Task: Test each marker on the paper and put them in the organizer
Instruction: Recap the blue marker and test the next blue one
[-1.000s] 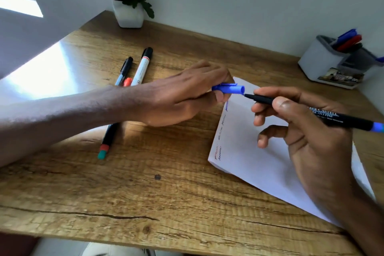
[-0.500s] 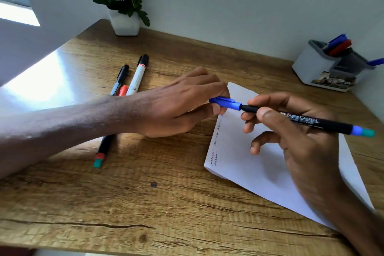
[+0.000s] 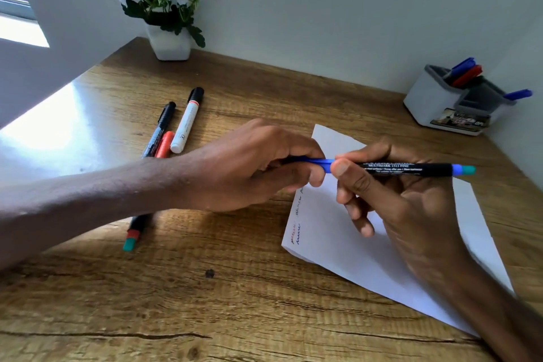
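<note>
Left hand (image 3: 252, 167) and right hand (image 3: 405, 209) meet over the paper (image 3: 338, 244), the marker (image 3: 396, 169) held level between them. The paper lies under the right hand, on the desk (image 3: 235, 288). Three loose markers (image 3: 160, 129) lie side by side behind the left wrist, one running on under the forearm. The organizer (image 3: 435, 103), with pens (image 3: 467, 73) in it, stands well behind the right hand. The plant (image 3: 170, 44) stands far behind the left hand.

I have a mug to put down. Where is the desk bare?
Bare desk lies along the near edge, below the paper and loose markers, and at the back between flowerpot and organizer. The middle is crowded by left hand and right hand.
</note>
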